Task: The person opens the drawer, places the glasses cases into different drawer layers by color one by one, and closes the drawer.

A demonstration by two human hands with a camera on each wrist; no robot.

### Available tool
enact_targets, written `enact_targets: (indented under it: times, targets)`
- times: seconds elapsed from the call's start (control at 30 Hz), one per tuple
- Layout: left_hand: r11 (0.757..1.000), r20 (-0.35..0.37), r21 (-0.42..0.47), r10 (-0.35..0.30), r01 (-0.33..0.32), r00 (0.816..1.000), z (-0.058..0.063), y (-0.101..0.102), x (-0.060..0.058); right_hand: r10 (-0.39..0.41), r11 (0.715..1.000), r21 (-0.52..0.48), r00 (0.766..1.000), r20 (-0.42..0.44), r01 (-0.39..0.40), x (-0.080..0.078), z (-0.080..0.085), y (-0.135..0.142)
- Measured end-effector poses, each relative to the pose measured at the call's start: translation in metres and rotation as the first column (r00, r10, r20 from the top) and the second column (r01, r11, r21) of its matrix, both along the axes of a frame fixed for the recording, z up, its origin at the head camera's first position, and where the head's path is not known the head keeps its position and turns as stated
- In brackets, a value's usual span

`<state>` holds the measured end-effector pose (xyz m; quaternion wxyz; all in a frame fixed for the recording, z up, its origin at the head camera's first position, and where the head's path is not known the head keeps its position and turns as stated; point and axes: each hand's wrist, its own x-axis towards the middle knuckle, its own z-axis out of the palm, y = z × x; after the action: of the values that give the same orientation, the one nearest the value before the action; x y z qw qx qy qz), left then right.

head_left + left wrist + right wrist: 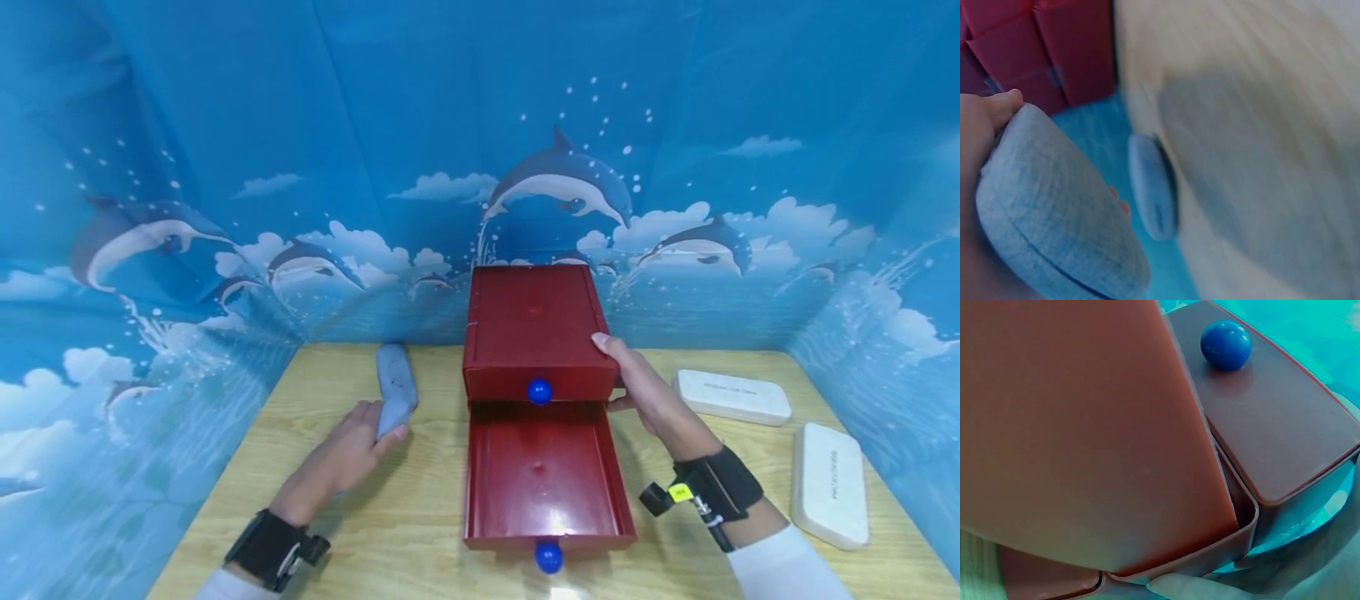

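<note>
My left hand grips a grey-blue fabric case, shaped like a glasses case, above the table left of a red drawer cabinet. A similar case lies on the table beyond it, overlapping the held one in the head view. The cabinet's upper drawer, with a blue ball knob, is closed. Its lower drawer is pulled far out towards me. My right hand holds the cabinet's right side, thumb on the top edge and fingers lower down, partly hidden.
Two white oblong boxes with printed lettering lie on the right of the wooden table: one farther back, another nearer. A blue dolphin-print curtain stands behind the table and along both sides.
</note>
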<state>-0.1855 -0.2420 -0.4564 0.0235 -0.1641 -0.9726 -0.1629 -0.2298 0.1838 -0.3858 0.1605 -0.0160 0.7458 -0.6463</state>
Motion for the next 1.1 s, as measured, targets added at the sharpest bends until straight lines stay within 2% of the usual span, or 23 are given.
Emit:
enact_targets:
  times: [0.3,0.53,0.77,0.9,1.1]
  targets:
    - [0.997,-0.08,-0.006,-0.082,0.082,0.993,0.035,0.031,0.016,0.009,1.0,0.007,1.0,-0.003,-0.009,-0.001,0.0,0.0]
    - [0.986,-0.159,-0.062,-0.161,0.153,0.974,0.064,0.055,0.029,0.01,1.0,0.01,1.0,-0.004,-0.01,0.0,0.0,0.001]
    - [0.977,-0.187,-0.103,-0.202,0.185,0.961,0.082,0.078,0.041,0.007,1.0,0.006,1.0,-0.001,-0.007,0.002,0.0,0.001]
    - [0.974,-0.198,-0.087,-0.222,0.208,0.955,0.092,0.092,0.046,0.005,1.0,-0.003,1.0,-0.011,-0.005,0.001,0.0,0.002]
    - [0.952,-0.202,-0.083,-0.306,0.295,0.93,0.1,0.114,0.045,0.001,1.0,-0.014,1.0,-0.012,-0.001,0.0,-0.002,0.002]
